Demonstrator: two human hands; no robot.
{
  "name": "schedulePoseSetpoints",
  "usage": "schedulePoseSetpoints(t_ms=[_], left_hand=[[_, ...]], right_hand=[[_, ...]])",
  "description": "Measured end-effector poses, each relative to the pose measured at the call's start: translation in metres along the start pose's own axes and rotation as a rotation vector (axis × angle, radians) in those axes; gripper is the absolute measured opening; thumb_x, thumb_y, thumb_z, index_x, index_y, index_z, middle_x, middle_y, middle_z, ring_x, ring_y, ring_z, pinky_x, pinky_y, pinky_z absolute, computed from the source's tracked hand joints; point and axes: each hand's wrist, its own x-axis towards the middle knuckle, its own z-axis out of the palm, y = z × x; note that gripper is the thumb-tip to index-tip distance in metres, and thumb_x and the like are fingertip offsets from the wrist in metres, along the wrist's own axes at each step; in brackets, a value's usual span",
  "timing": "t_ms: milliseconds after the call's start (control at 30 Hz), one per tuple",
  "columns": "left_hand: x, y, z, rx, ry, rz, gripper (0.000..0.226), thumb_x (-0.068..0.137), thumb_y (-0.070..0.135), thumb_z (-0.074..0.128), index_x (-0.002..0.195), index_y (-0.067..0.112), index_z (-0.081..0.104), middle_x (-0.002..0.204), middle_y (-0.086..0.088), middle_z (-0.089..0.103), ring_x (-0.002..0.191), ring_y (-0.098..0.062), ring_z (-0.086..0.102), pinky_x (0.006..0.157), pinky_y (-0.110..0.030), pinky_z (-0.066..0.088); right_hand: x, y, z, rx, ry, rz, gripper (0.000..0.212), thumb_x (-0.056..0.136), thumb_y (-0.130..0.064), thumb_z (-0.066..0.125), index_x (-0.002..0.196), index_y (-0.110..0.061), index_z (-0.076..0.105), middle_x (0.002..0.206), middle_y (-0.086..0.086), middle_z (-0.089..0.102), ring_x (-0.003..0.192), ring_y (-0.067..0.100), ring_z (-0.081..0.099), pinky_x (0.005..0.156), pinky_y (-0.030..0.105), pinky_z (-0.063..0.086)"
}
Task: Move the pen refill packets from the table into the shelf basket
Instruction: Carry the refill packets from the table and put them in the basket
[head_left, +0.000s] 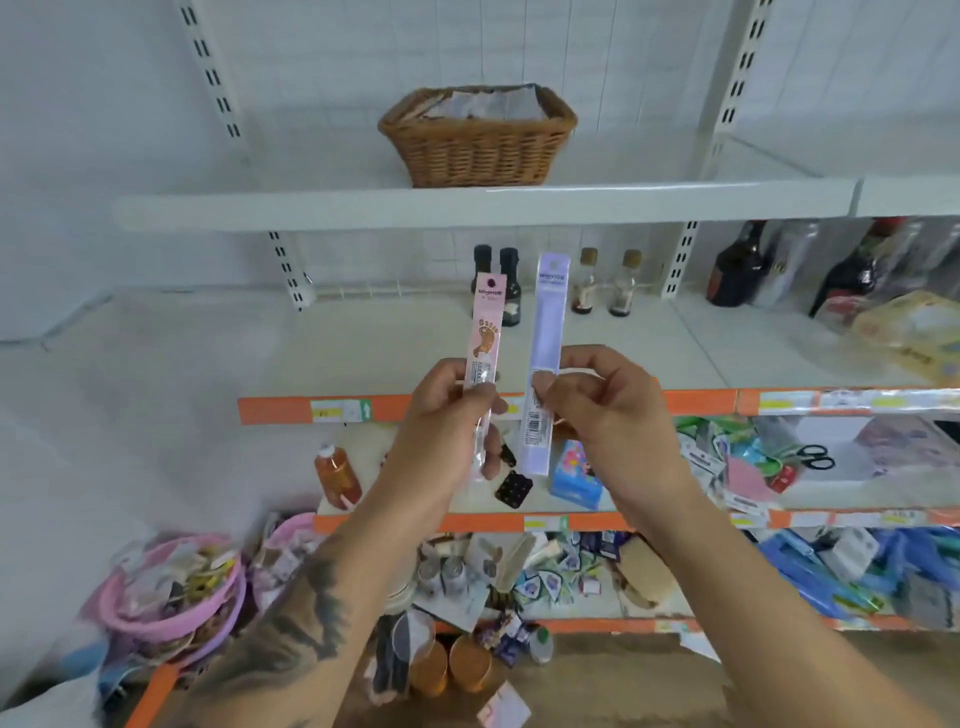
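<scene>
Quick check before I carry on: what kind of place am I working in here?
Probably a small shop or stockroom: slotted shelving with orange price-label strips, bottles lined up on one shelf, mixed packaged goods below, and a wicker basket up top.

White shelving (483, 208) — white tiled wall (322, 62)

Single head view, wide-angle, facing forward and slightly down at white shelving (483, 205). Both forearms enter from the bottom edge, close to the lens. Wicker basket (478, 140) upper centre, farther back.
</scene>
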Motion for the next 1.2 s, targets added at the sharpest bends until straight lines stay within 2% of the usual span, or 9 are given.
schedulePoseSetpoints(t_ms=[167, 267, 367, 467, 600, 700, 800, 1067, 1200], left_hand=[[0.039, 0.043, 0.005, -0.094, 0.03, 0.095, 0.007, 0.102, 0.011, 0.06, 0.103, 0.004, 0.062, 0.078, -0.005, 0.06, 0.055, -0.021, 0.048, 0.044, -0.029, 0.039], [0.065, 0.074, 0.003, -0.142, -0.016, 0.169, 0.008, 0.102, 0.013, 0.06, 0.095, 0.009, 0.064, 0.074, -0.004, 0.061, 0.056, -0.02, 0.049, 0.045, -0.029, 0.038], [0.093, 0.098, -0.002, -0.219, -0.116, 0.164, 0.013, 0.102, 0.02, 0.061, 0.098, 0.012, 0.07, 0.08, -0.011, 0.065, 0.062, -0.024, 0.055, 0.048, -0.026, 0.04], [0.113, 0.115, -0.009, -0.284, -0.236, 0.172, 0.025, 0.1, 0.027, 0.063, 0.116, 0.009, 0.072, 0.085, -0.017, 0.064, 0.063, -0.026, 0.054, 0.049, -0.027, 0.039], [0.132, 0.136, -0.016, -0.356, -0.33, 0.217, 0.029, 0.099, 0.029, 0.062, 0.121, 0.013, 0.074, 0.077, -0.012, 0.06, 0.059, -0.022, 0.05, 0.049, -0.028, 0.037], [0.144, 0.148, -0.021, -0.382, -0.356, 0.227, 0.033, 0.1, 0.03, 0.061, 0.124, 0.012, 0.072, 0.073, -0.009, 0.059, 0.058, -0.021, 0.049, 0.049, -0.026, 0.037], [0.154, 0.157, -0.026, -0.39, -0.359, 0.234, 0.03, 0.092, 0.029, 0.066, 0.112, 0.008, 0.074, 0.064, -0.003, 0.055, 0.051, -0.016, 0.046, 0.047, -0.023, 0.034], [0.177, 0.168, -0.028, -0.247, -0.21, 0.345, 0.011, 0.087, 0.028, 0.078, 0.092, 0.019, 0.074, 0.071, -0.016, 0.054, 0.062, -0.026, 0.047, 0.049, -0.027, 0.039], [0.179, 0.167, -0.022, -0.201, -0.152, 0.356, 0.007, 0.091, 0.024, 0.078, 0.084, 0.025, 0.075, 0.076, -0.029, 0.058, 0.064, -0.028, 0.054, 0.051, -0.03, 0.044]], right_hand=[[0.054, -0.031, 0.015, 0.032, 0.034, -0.15, 0.01, 0.095, -0.018, 0.074, 0.103, -0.015, 0.068, 0.082, 0.047, 0.051, 0.069, 0.029, 0.047, 0.07, 0.046, 0.05], [0.079, -0.055, 0.032, 0.058, 0.047, -0.218, 0.016, 0.095, -0.02, 0.074, 0.107, -0.014, 0.065, 0.086, 0.049, 0.054, 0.07, 0.054, 0.058, 0.076, 0.068, 0.055], [0.102, -0.077, 0.05, 0.069, 0.097, -0.293, 0.017, 0.097, -0.019, 0.073, 0.11, -0.021, 0.063, 0.09, 0.049, 0.055, 0.079, 0.068, 0.052, 0.068, 0.074, 0.049], [0.118, -0.096, 0.065, 0.114, 0.128, -0.34, 0.018, 0.098, -0.011, 0.07, 0.112, -0.015, 0.059, 0.088, 0.041, 0.063, 0.072, 0.062, 0.058, 0.055, 0.069, 0.052], [0.135, -0.114, 0.08, 0.095, 0.143, -0.427, 0.008, 0.098, -0.009, 0.067, 0.101, -0.006, 0.061, 0.079, 0.014, 0.07, 0.057, 0.032, 0.066, 0.04, 0.038, 0.053], [0.149, -0.121, 0.09, -0.005, 0.18, -0.526, 0.006, 0.098, -0.011, 0.067, 0.093, -0.009, 0.065, 0.076, 0.001, 0.069, 0.061, 0.011, 0.065, 0.056, 0.027, 0.055], [0.158, -0.127, 0.094, -0.064, 0.195, -0.572, 0.005, 0.098, -0.01, 0.067, 0.093, -0.009, 0.068, 0.078, -0.005, 0.069, 0.069, -0.001, 0.063, 0.064, 0.012, 0.049], [0.165, -0.139, 0.079, -0.156, 0.125, -0.525, 0.008, 0.096, -0.007, 0.07, 0.097, -0.015, 0.067, 0.081, 0.003, 0.075, 0.076, 0.024, 0.071, 0.069, 0.035, 0.058], [0.164, -0.147, 0.073, -0.288, 0.081, -0.495, 0.017, 0.096, -0.005, 0.069, 0.103, -0.02, 0.064, 0.078, 0.002, 0.076, 0.068, 0.023, 0.07, 0.062, 0.032, 0.056]])
